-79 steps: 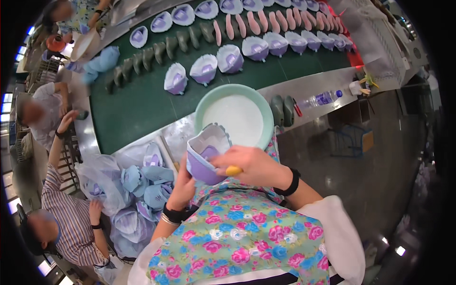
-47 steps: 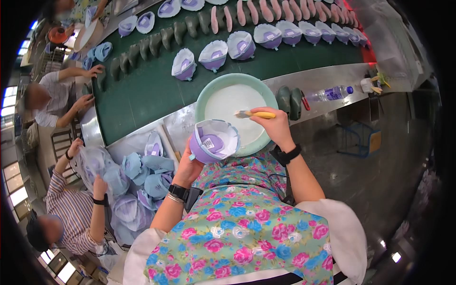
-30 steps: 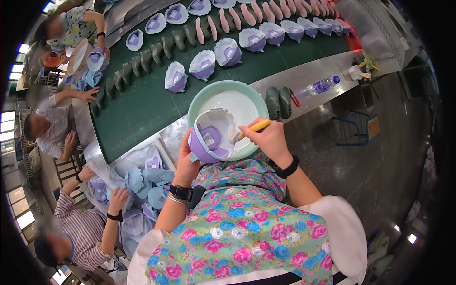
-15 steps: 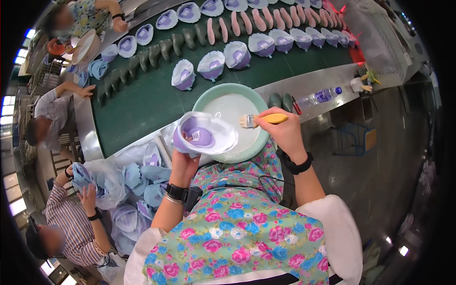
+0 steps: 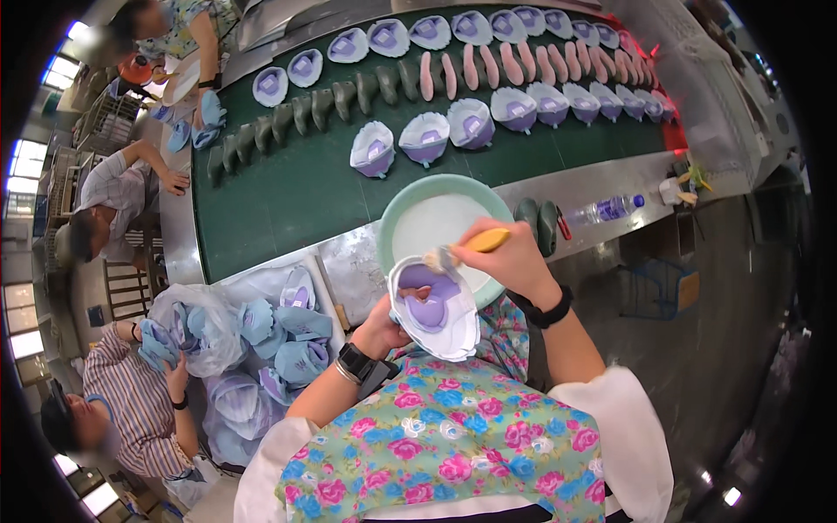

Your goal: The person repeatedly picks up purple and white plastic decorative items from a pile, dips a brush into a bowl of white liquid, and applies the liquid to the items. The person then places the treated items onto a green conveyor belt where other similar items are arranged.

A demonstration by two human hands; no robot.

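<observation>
A long, flat, dark green table top (image 5: 279,213) lies on the far side; on it, purple and white cup-shaped shoe tops (image 5: 388,37) sit in a far row and a near row; between the rows are dark green foot-shaped blocks (image 5: 344,100) on the left and flat pink sole-shaped pieces (image 5: 523,63) on the right; just right of a round mint green plastic bowl (image 5: 386,231) are two more dark green blocks (image 5: 547,228), a small red-handled tool (image 5: 564,228) and, farther right, a clear plastic bottle with a purple cap (image 5: 615,207); at the left, a person in a striped shirt (image 5: 144,392) holds a soft blue piece (image 5: 159,346); the right hand (image 5: 516,259) hides part of the bowl.

The bowl has milky white liquid (image 5: 432,218) in it; the pale open box (image 5: 322,284) at the near left holds a heap of soft blue and purple pieces (image 5: 301,362), with a clear plastic bag (image 5: 228,344) of more.

One white and purple cup-shaped shoe top (image 5: 449,322) is over the bowl's near edge; its open side looks up, and its long way slants from far left to near right; the left hand (image 5: 381,331) grips its left side, with fingers showing in the purple middle; the right hand pinches a brush with a yellow handle (image 5: 486,241); the handle points right, and the hairs seem to touch the shoe top's far edge.
</observation>
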